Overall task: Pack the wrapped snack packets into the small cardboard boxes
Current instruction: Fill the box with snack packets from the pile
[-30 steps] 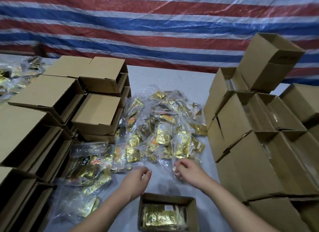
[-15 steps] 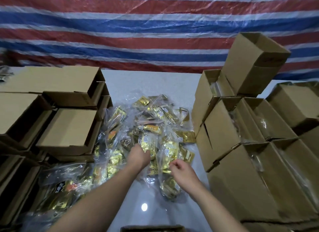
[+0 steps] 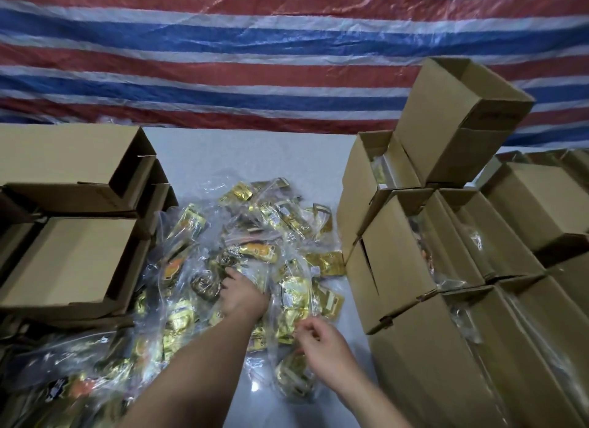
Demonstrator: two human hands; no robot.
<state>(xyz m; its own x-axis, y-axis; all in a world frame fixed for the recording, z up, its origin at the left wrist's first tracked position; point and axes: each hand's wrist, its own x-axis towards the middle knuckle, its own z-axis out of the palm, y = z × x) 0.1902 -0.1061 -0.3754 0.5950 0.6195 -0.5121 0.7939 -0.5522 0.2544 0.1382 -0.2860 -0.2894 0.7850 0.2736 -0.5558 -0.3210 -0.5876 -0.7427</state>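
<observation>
Nearest to us, our right hand [image 3: 325, 351] hangs over the near edge of the heap, its fingers curled inward around the clear plastic of a gold-foil snack packet [image 3: 294, 376] that lies just below it on the pale table [image 3: 248, 153]. We cannot tell how firmly that wrap is caught. Beyond it, our left hand [image 3: 243, 295] reaches into the middle of the pile of wrapped snack packets [image 3: 255, 252], palm down, fingertips buried among the bags, so we cannot tell whether they are wide or closed on one.

The pile spreads across the table between two groups of small cardboard boxes. To our left, open boxes [image 3: 73, 258] lie stacked on their sides. To our right, the upright boxes [image 3: 446, 268] stand in rows with packets showing inside, and one more box [image 3: 462, 118] is perched tilted on top. Farthest back hangs a red, white and blue striped tarpaulin [image 3: 255, 61].
</observation>
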